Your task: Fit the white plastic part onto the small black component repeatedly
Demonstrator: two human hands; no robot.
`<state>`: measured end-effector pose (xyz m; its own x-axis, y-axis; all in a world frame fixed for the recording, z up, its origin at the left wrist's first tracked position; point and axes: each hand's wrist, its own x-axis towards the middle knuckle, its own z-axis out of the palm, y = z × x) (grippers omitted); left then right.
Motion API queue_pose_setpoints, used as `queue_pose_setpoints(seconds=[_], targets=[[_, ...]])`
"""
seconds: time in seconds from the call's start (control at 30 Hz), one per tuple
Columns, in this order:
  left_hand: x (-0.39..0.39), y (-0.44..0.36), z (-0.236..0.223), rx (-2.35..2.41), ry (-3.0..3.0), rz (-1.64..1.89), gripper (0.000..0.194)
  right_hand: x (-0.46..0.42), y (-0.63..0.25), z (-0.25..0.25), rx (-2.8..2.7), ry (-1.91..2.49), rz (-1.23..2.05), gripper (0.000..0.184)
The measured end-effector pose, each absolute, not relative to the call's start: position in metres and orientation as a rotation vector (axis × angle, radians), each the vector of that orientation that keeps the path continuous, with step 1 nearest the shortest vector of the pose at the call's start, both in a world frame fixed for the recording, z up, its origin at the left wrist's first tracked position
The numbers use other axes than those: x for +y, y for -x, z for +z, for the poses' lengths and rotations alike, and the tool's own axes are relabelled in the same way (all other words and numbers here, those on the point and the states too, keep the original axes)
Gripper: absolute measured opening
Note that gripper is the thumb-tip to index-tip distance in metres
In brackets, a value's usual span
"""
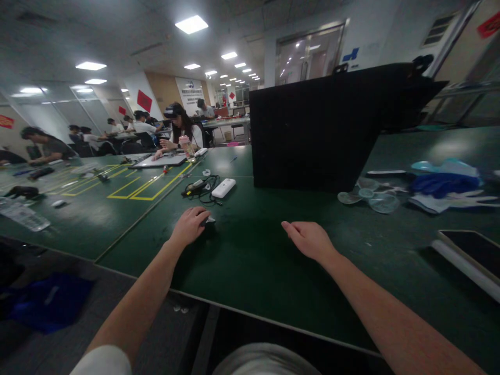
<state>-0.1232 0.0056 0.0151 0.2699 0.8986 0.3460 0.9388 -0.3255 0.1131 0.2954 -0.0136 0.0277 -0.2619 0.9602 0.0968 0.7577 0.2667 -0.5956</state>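
Nothing looked finished: left of the middle, the left hand (190,226) covered a gray thing (210,220), pinch unclear; the right hand (311,239) had curled fingers.

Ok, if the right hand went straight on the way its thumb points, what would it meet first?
Probably the white block, ahead and to the left of the right hand. Depth is hard to judge from one view, so it might pass over or just beside it.
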Motion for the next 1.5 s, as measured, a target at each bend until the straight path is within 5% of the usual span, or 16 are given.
queue_pose_setpoints(seconds=[0.37, 0.57, 0.7, 0.87, 1.07, 1.2, 1.33, 1.5], targets=[[0.004, 0.138, 0.011, -2.050, 2.020, -0.593, 0.051, -0.013, -0.295, 0.026, -2.052, 1.601, 0.592, 0.070], [0.018, 0.141, -0.006, -2.394, 1.528, -1.396, 0.047, -0.014, -0.297, 0.025, -2.017, 1.588, 0.573, 0.071], [0.033, 0.108, -0.014, -2.367, 1.715, -1.735, 0.042, -0.015, -0.295, 0.027, -2.003, 1.574, 0.576, 0.072], [0.046, 0.046, -0.014, -2.301, 2.197, -1.662, 0.043, -0.014, -0.300, 0.035, -1.922, 1.633, 0.566, 0.072], [0.028, -0.060, -0.002, -2.043, 2.771, -1.007, 0.046, -0.004, -0.324, 0.042, -1.720, 1.676, 0.365, 0.076], [0.002, -0.135, 0.006, -2.002, 2.881, -0.943, 0.048, 0.000, -0.334, 0.042, -1.570, 1.692, 0.211, 0.077], [-0.013, -0.172, 0.008, -1.911, 3.023, -1.061, 0.048, -0.002, -0.333, 0.041, -1.558, 1.634, 0.158, 0.075], [-0.003, -0.154, 0.013, -1.998, 2.924, -1.713, 0.047, -0.004, -0.329, 0.041, -1.629, 1.588, 0.187, 0.071]])
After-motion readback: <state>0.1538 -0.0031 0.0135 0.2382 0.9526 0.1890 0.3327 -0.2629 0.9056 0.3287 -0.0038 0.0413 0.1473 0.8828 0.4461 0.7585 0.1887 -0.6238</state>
